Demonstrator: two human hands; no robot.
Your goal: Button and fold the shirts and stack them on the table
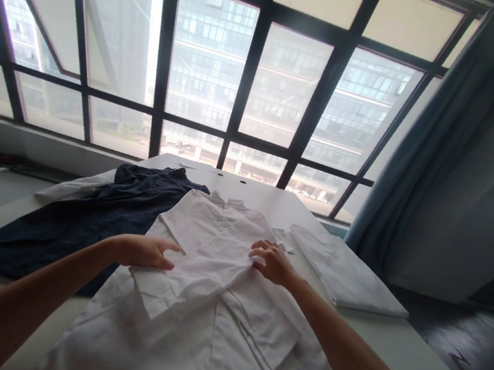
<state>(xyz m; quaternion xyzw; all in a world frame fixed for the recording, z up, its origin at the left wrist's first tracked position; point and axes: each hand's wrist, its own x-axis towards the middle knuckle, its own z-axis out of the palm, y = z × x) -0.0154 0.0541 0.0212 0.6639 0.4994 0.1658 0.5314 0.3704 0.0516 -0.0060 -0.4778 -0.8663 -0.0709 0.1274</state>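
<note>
Taking the white shirt as the centre of the dial, the pale table spreads out beneath it and reaches towards a large window at twelve o'clock, dark-framed and gridded, with pale buildings outside and one tilted pane at about half past ten. A blue curtain hangs in folds at two o'clock, and the dark floor shows past the table's edge between three and four. Two small dark spots mark the far end of the table near twelve. A navy garment stretches across the table from nine to eleven, just beside the shirt, with white cloth showing along its far side. Some folded white fabric lies flat at three o'clock, apart from the shirt. The shirt itself lies in the middle of the table, collar at twelve, lower part at six, with a sleeve slanting across its front at five. The left hand rests at nine o'clock on the shirt's edge, its forearm coming in from eight; thumb and forefinger stand apart, and I cannot tell whether the fingers underneath clasp any cloth. The right hand is at three, its forearm rising from four, wrist bent inward and fingers curled, the grip narrow with the shirt's edge pinched at the fingertips.
</note>
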